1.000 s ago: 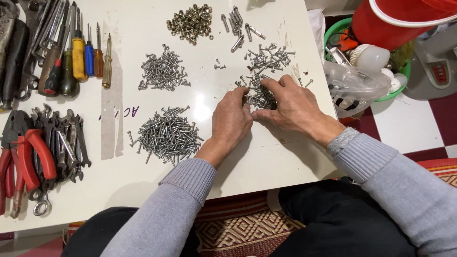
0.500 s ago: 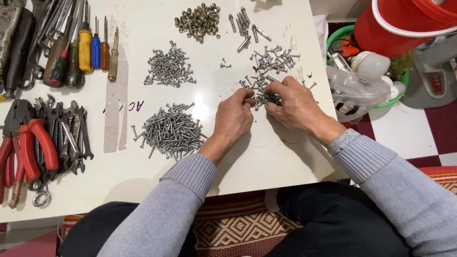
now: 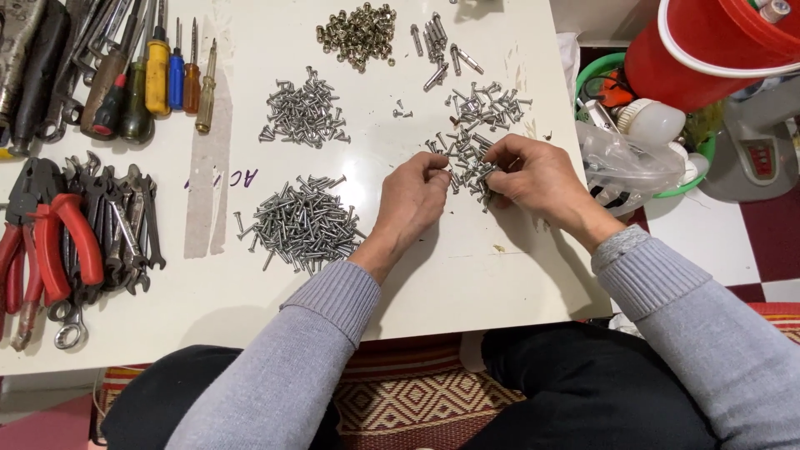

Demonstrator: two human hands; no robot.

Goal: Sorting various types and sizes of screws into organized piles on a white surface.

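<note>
I'm working both hands in the loose heap of small shiny steel screws (image 3: 465, 158) on the glossy white tabletop (image 3: 467, 267). My left hand (image 3: 414, 197) is pinching closed at the heap's left edge; whether it grips a screw, I cannot tell. My right hand (image 3: 537, 177) is curling its fingertips onto several screws. Tidier piles of silver screws (image 3: 302, 223) are lying nearby.

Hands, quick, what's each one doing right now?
Left hand: fingers pinched at the screws; a grip cannot be told.
Right hand: closed, holding some screws.
</note>
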